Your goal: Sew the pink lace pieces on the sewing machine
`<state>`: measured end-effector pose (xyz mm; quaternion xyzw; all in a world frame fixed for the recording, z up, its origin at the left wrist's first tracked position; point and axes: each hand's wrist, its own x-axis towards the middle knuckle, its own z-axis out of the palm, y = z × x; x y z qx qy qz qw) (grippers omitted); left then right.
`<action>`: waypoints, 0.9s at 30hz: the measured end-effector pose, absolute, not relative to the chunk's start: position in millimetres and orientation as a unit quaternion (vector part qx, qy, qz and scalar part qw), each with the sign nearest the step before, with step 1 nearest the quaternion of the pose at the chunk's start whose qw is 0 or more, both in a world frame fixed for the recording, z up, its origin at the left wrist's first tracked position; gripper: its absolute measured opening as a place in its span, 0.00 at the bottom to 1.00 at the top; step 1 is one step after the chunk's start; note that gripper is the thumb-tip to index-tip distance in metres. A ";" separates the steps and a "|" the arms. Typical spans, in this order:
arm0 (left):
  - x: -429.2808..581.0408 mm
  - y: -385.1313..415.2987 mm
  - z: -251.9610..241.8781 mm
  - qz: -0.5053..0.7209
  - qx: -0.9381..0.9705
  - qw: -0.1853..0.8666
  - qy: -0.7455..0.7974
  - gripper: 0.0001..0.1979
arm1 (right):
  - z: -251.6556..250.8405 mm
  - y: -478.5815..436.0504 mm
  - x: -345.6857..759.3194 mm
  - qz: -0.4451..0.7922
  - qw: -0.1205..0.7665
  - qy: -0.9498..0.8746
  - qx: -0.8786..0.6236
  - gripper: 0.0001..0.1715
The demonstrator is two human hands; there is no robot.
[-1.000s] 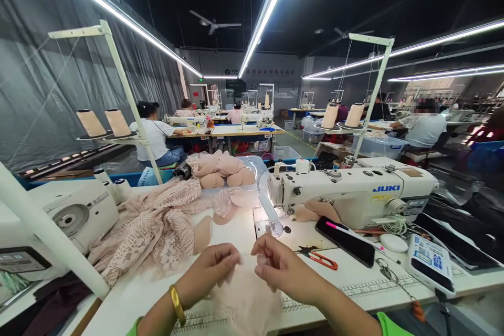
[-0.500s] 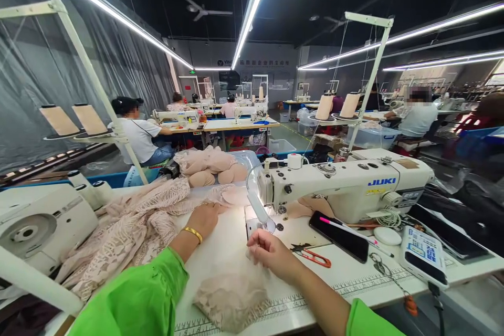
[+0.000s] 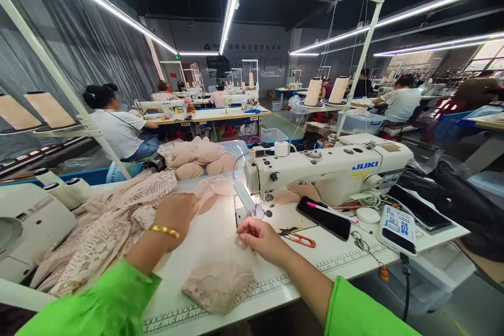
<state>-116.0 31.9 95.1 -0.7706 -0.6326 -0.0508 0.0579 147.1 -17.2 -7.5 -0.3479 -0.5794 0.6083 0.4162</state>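
Observation:
My right hand (image 3: 262, 239) is closed in a pinch on the sheer upper edge of a beige lace fabric piece (image 3: 220, 284), which lies across the ruler tape at the table's front edge. My left hand (image 3: 175, 215), with a gold bangle at its wrist, is over the table beside the heap of beige lace fabric (image 3: 114, 231). Its fingers are smeared by motion, near a thin beige piece (image 3: 214, 187) behind them. Just beyond my right hand stands the needle end of a white sewing machine (image 3: 315, 173), its small lamp lit.
Orange-handled thread snips (image 3: 301, 240), a black phone (image 3: 323, 218), a pink-and-white pen (image 3: 338, 215) and a white power bank (image 3: 398, 231) lie on the right. Beige bra cups (image 3: 189, 170) sit behind the table. Thread cones (image 3: 313, 93) stand on a rack; co-workers sit farther off.
My left hand has drawn back toward me and left, away from the thin beige piece. My right hand keeps its pinch on the lace piece. The camera view has shifted.

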 end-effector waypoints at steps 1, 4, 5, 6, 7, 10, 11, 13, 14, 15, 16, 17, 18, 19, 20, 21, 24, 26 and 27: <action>-118.9 17.2 101.0 -0.063 -0.757 0.043 -0.649 0.15 | -7.9 -17.0 147.0 0.608 0.420 -0.576 -0.349 0.15; -121.0 -31.9 104.5 -0.111 -0.735 -0.066 -0.666 0.19 | -8.6 -17.4 146.4 0.609 0.422 -0.571 -0.353 0.16; -118.3 -47.4 100.6 -0.164 -0.708 -0.174 -0.664 0.20 | -8.5 -17.9 146.2 0.612 0.421 -0.569 -0.353 0.17; -113.8 -61.4 94.6 -0.210 -0.674 -0.267 -0.656 0.22 | -8.4 -18.5 146.3 0.616 0.421 -0.566 -0.351 0.18; -108.0 -73.6 87.1 -0.247 -0.635 -0.342 -0.647 0.23 | -8.0 -19.2 146.6 0.621 0.422 -0.562 -0.347 0.20; -87.0 -97.3 62.0 -0.309 -0.564 -0.423 -0.639 0.23 | -5.7 -22.2 149.4 0.640 0.433 -0.547 -0.324 0.26; -81.0 -101.3 54.7 -0.318 -0.558 -0.424 -0.639 0.23 | -4.4 -23.7 150.7 0.642 0.435 -0.547 -0.316 0.28; -73.2 -105.1 43.8 -0.316 -0.561 -0.427 -0.635 0.22 | -0.7 -28.3 153.5 0.632 0.434 -0.562 -0.310 0.30; -71.5 -105.4 40.6 -0.307 -0.570 -0.427 -0.631 0.22 | 1.8 -31.5 154.6 0.620 0.431 -0.577 -0.313 0.29; -71.2 -104.9 39.3 -0.297 -0.588 -0.419 -0.625 0.21 | 4.9 -35.4 155.5 0.603 0.428 -0.593 -0.320 0.29; -71.6 -103.7 39.9 -0.292 -0.616 -0.397 -0.614 0.20 | 8.7 -39.9 156.1 0.583 0.424 -0.609 -0.329 0.27; -72.4 -101.8 42.3 -0.296 -0.652 -0.362 -0.596 0.20 | 13.2 -44.9 156.5 0.564 0.419 -0.626 -0.337 0.24; -73.0 -98.9 46.4 -0.302 -0.691 -0.323 -0.571 0.20 | 18.5 -50.0 156.7 0.545 0.413 -0.645 -0.342 0.20; -73.1 -95.0 52.0 -0.305 -0.729 -0.292 -0.539 0.22 | 24.4 -54.9 156.9 0.527 0.407 -0.664 -0.340 0.17; -72.7 -89.9 58.4 -0.300 -0.762 -0.281 -0.501 0.27 | 30.6 -59.4 157.3 0.509 0.402 -0.685 -0.333 0.14; -71.7 -83.7 65.3 -0.280 -0.788 -0.296 -0.462 0.31 | 36.8 -63.2 157.7 0.489 0.401 -0.706 -0.321 0.12; -68.7 -61.3 82.8 -0.165 -0.808 -0.406 -0.393 0.22 | 50.4 -68.7 159.8 0.391 0.436 -0.746 -0.316 0.11; -70.1 -48.7 89.2 -0.157 -0.800 -0.382 -0.434 0.12 | 52.1 -67.7 160.6 0.307 0.479 -0.747 -0.343 0.11; -72.4 -44.4 90.3 -0.179 -0.803 -0.323 -0.468 0.10 | 50.4 -65.9 160.3 0.270 0.498 -0.744 -0.354 0.11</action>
